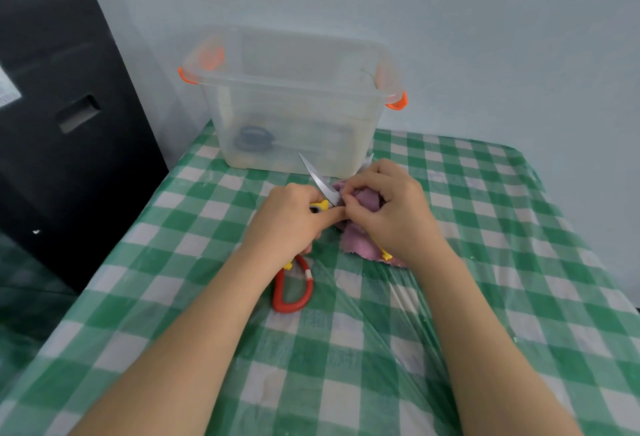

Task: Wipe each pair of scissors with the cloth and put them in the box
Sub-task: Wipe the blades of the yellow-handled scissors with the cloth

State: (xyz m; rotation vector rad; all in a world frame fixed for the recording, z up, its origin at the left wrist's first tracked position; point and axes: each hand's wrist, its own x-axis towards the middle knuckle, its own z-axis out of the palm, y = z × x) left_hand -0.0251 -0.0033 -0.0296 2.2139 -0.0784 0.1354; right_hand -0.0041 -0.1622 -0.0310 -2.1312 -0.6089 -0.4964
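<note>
My left hand (289,219) grips a pair of scissors (320,183) with yellow and red handles, its blades spread open and pointing away toward the box. One red handle loop (292,292) hangs below my left wrist on the table. My right hand (389,205) pinches a purple cloth (360,238) around the right blade, whose tip (367,160) pokes out above my knuckles. A clear plastic box (294,103) with orange latches stands behind the hands. Another pair of scissors with a dark handle (252,138) lies inside it.
The table wears a green and white checked cover (485,262) under clear plastic. A large black object (62,117) stands close to the table's left edge. A pale wall rises right behind the box.
</note>
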